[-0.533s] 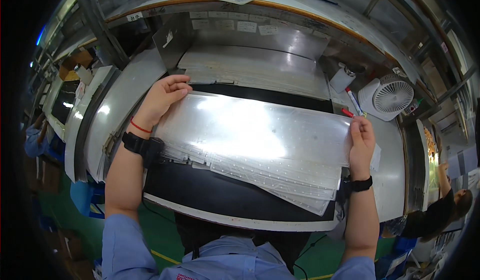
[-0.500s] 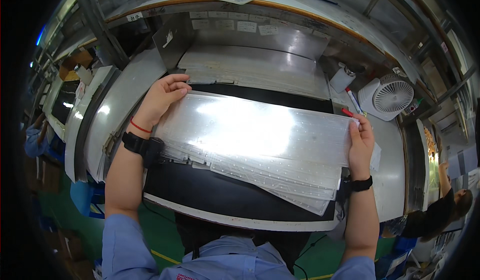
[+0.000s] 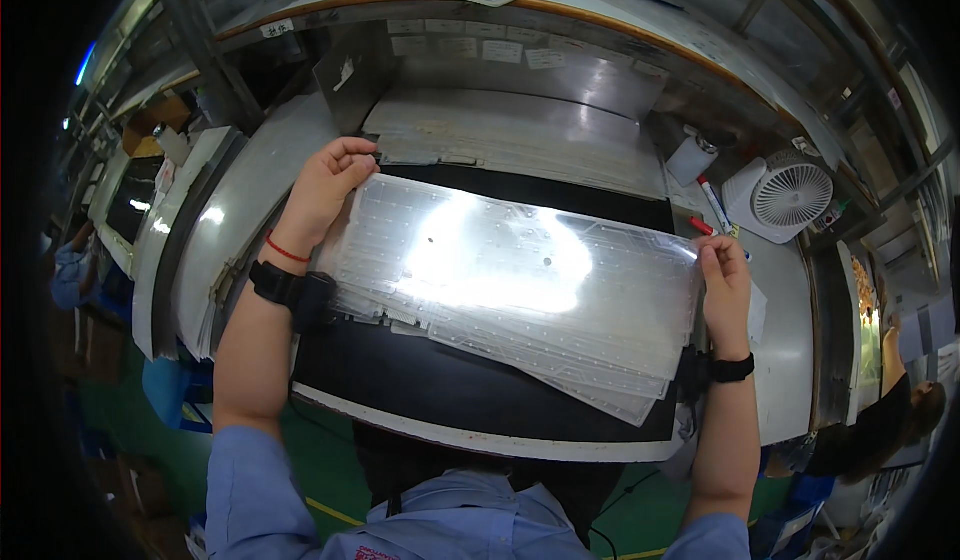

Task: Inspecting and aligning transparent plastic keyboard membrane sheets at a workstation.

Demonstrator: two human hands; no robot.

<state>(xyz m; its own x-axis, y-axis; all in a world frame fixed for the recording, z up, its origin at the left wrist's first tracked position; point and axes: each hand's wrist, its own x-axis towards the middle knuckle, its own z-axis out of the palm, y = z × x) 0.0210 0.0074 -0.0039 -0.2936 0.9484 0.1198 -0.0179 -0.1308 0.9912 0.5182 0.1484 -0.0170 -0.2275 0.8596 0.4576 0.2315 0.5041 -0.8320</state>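
Observation:
A clear plastic sheet [image 3: 620, 270], dotted with small marks and bright with glare, spans the space between my hands. My left hand [image 3: 332, 185] pinches its far left corner between thumb and fingers. At the right end, my right hand [image 3: 725, 285] grips the upper right corner, thumb on top. Below it a fanned stack of similar clear sheets [image 3: 600, 375] lies on the black mat [image 3: 400, 385]. How far the held sheet is lifted off that stack I cannot tell.
Behind the mat lies a stack of flat sheets [image 3: 520, 135] before a metal panel. To the right stand a white fan [image 3: 790, 195], a white bottle [image 3: 690, 160] and a red marker [image 3: 701, 226]. More sheet stacks [image 3: 255, 175] are on the left. A co-worker [image 3: 880, 410] is at far right.
The glare on the held sheet has shifted and split, showing its dots and two dark spots. Both hands keep their grip at the corners, and the whole view has shifted slightly.

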